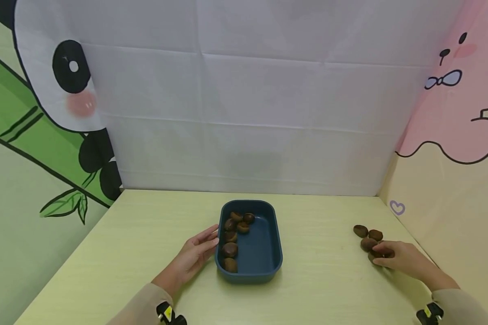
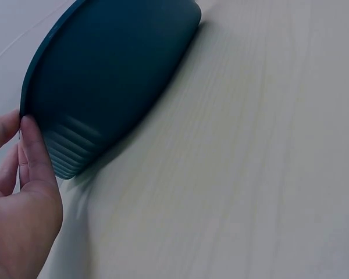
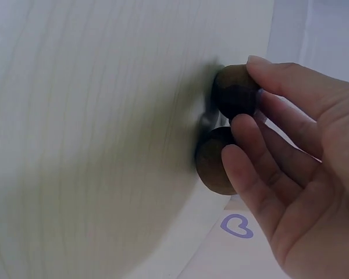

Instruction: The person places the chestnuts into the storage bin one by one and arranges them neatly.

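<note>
A dark blue tray (image 1: 264, 253) with a raised rim stands mid-table, with several brown chestnuts (image 1: 229, 249) lying mostly along its left side. My left hand (image 1: 193, 257) touches the tray's left wall with nearly straight fingers; in the left wrist view the fingertips (image 2: 32, 131) meet the tray's edge. Over at the right, my right hand (image 1: 402, 259) pinches a chestnut (image 3: 235, 90) between thumb and finger. Another chestnut (image 3: 215, 163) sits against its other fingertips. More loose chestnuts (image 1: 360, 231) lie just beyond this hand, partly hidden by it.
The pale wood-grain table (image 1: 317, 253) meets a white sheet (image 1: 252, 113) at the back. A decorated wall panel (image 1: 443, 203) with a purple heart (image 1: 397, 207) rises close to the right hand. Another panel (image 1: 32, 225) with green leaves borders the left.
</note>
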Tool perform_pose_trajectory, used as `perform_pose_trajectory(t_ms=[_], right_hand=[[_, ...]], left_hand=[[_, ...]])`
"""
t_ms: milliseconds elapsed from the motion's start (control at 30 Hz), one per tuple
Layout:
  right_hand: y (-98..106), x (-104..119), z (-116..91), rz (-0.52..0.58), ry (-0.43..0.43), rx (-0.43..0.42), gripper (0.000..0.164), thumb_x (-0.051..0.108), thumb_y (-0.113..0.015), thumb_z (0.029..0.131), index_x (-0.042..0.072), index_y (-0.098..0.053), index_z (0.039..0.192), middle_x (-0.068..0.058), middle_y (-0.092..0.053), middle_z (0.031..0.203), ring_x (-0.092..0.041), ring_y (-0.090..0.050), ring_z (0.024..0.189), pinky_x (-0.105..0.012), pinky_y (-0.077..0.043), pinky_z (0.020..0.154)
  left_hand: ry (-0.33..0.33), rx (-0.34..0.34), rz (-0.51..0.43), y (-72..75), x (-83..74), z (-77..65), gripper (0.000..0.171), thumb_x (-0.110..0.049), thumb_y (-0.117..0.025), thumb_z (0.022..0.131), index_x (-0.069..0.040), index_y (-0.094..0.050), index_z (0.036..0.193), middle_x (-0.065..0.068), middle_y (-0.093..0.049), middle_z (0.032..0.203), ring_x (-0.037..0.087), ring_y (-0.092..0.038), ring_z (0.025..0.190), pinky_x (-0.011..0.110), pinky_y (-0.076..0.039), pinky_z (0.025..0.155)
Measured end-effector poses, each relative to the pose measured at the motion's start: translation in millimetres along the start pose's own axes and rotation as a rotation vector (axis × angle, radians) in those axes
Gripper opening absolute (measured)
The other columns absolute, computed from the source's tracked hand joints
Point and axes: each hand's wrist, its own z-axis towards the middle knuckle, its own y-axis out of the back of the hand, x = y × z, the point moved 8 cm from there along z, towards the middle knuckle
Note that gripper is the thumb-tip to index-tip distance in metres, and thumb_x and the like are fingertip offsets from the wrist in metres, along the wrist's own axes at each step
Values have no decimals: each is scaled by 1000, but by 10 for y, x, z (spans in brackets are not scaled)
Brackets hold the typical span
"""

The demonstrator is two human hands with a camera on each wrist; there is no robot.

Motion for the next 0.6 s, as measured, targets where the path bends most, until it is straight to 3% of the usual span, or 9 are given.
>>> perform_pose_trajectory(t_ms=[600], right_hand=[[17,24,-8,22,16,4,37,32,-81,84,6,-75,109,-16,-71,109,-39,-64,103,-43,-54,78]], left_hand=[[-25,27,-14,-6,-4,16,62,-1,-58,101,1,-30,156,8,-54,132,11,-59,115,26,-47,102]])
